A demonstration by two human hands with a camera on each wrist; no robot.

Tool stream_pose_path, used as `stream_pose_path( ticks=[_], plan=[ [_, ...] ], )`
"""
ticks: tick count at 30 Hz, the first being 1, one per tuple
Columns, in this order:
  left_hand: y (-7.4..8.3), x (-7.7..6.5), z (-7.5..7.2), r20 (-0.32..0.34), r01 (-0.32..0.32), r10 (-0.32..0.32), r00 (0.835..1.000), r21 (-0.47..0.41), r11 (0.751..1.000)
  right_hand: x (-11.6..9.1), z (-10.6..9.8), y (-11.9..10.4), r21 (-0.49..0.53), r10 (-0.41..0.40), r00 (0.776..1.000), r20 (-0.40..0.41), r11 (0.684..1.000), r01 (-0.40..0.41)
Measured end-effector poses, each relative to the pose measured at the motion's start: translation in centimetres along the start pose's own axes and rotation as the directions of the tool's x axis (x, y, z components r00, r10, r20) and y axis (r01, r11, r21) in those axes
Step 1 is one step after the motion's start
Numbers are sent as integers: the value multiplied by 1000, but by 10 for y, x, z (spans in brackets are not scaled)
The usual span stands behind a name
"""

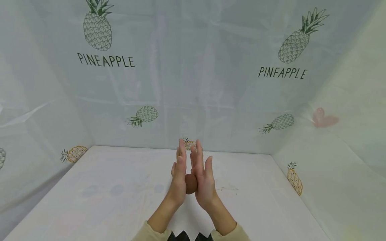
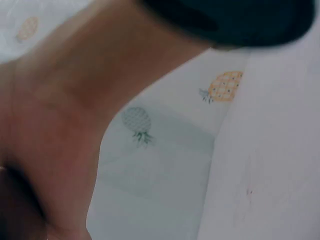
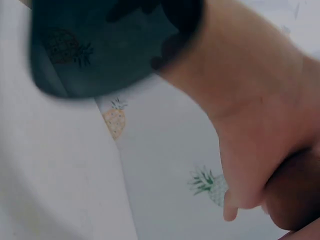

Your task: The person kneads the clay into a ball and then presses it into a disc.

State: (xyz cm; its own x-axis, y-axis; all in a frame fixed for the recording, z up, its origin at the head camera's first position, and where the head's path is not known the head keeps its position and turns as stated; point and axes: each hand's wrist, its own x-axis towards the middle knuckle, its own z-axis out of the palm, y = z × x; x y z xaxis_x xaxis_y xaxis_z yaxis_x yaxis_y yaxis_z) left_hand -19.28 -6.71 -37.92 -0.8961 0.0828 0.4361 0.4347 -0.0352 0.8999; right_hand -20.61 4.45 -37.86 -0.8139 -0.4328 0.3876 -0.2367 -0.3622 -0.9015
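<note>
A smooth brown ball (image 1: 191, 183), which looks like clay or dough, is pressed between two upright palms above the table. My left hand (image 1: 179, 179) touches it from the left with straight fingers pointing up and away. From the other side, the right hand (image 1: 206, 184) presses its palm to the ball, its fingers also straight and the thumb apart. In the left wrist view only part of the ball (image 2: 17, 210) shows, dark at the lower corner beside the palm. The right wrist view has the ball (image 3: 295, 195) against the heel of the hand.
A white table (image 1: 120, 174) with faint stains spreads beneath the hands. Pale sheeting (image 1: 193, 77) printed with pineapples encloses its back and sides. A pink heart-like shape (image 1: 324, 119) marks the right sheet.
</note>
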Motion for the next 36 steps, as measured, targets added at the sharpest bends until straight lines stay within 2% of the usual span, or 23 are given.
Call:
stream_pose_path(
  ticks=[5,9,14,17,20,22,25,30,36],
  plan=[
    [-2,7,-14,-16,27,-27,999,-54,998,-5,12,-2,-1,6,1000,27,1000,-6],
    [-5,9,-16,-14,46,-47,999,-73,996,-6,15,-10,1,-16,999,30,1000,16],
    [-13,7,-7,-1,92,-93,996,-87,992,-7,9,-18,-10,-52,999,-1,999,52],
    [-16,3,2,15,124,-124,992,-65,990,-7,2,-22,-19,-72,997,-32,997,71],
    [-16,-2,10,32,130,-129,991,-35,991,-6,-4,-23,-27,-93,994,-64,995,91],
    [-14,-4,14,47,116,-115,992,-28,993,-5,-8,-24,-35,-105,991,-85,994,102],
    [-11,-4,17,84,68,-62,995,-65,996,-3,-14,-21,-50,-115,987,-109,993,110],
    [-1,-6,14,106,-25,37,994,-111,994,0,-17,-8,-30,-37,994,-104,999,34],
    [9,-1,-3,28,-83,86,996,-82,993,-1,-1,6,5,63,998,9,998,-63]
  ],
)
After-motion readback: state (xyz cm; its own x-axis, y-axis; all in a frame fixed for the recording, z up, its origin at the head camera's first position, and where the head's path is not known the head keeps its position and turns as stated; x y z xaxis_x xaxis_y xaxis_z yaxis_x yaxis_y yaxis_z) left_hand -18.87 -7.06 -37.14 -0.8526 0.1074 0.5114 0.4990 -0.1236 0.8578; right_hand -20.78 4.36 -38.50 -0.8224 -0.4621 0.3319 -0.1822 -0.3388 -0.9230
